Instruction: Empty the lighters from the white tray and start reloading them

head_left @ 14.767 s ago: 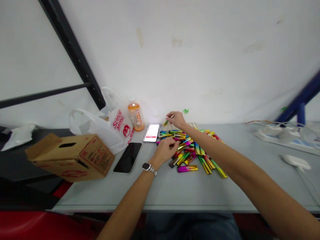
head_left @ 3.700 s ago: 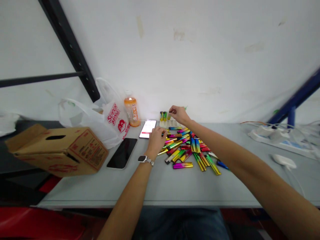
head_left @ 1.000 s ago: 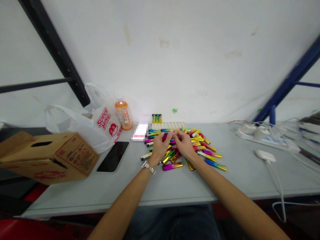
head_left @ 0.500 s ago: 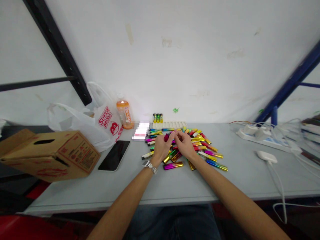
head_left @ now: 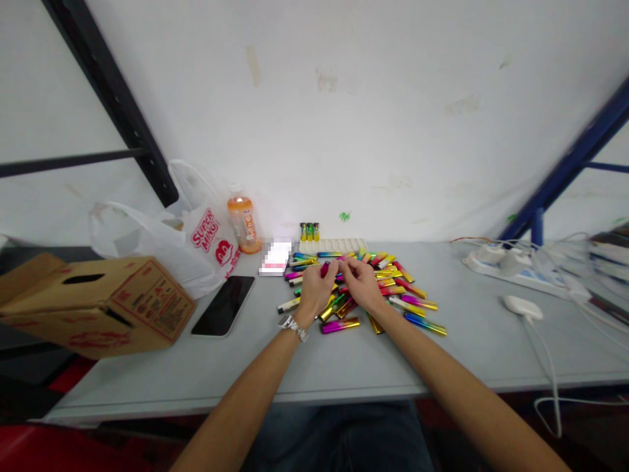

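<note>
My left hand [head_left: 315, 288] is closed round a purple lighter [head_left: 325, 267], with only a small end showing beside the thumb. Close against it, my right hand [head_left: 362, 283] pinches with its fingertips; what sits between them is too hidden to make out. Both hands are over a loose pile of shiny lighters [head_left: 415, 303] in gold, magenta, green, red and blue. Behind them lies a cream holed tray [head_left: 339, 245], where three lighters [head_left: 310, 231] stand upright at its left end.
On the left are a cardboard box [head_left: 142, 301], a plastic bag [head_left: 196, 249], an orange drink bottle [head_left: 244, 223] and a phone [head_left: 223, 307]. A blurred-out white item [head_left: 276, 257] lies beside the tray. A power strip [head_left: 515, 272] and white charger [head_left: 523, 307] with cables are at right.
Both hands stay together over the pile. The fingertips have shifted only slightly, and the whole view has moved a little. The lighters on the table lie as before.
</note>
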A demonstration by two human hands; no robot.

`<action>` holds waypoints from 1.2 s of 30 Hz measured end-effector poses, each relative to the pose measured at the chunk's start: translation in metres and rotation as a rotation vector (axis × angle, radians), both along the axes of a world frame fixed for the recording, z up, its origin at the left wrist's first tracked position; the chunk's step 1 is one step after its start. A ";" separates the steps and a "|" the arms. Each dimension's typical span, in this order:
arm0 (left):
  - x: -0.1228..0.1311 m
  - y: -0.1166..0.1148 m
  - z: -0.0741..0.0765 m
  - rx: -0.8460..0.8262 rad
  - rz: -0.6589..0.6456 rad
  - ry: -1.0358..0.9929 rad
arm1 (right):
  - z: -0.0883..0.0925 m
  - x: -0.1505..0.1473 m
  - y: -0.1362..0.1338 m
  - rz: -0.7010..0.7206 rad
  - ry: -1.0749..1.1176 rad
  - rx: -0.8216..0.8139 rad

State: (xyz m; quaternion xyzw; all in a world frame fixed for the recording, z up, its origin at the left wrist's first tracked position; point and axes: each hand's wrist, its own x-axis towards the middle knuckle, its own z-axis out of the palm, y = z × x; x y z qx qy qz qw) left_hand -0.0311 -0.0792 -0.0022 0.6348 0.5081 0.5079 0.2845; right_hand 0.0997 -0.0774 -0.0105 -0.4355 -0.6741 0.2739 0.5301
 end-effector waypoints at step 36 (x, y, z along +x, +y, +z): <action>-0.014 0.011 -0.007 0.144 0.127 0.145 | 0.031 0.012 0.059 0.063 0.256 -0.114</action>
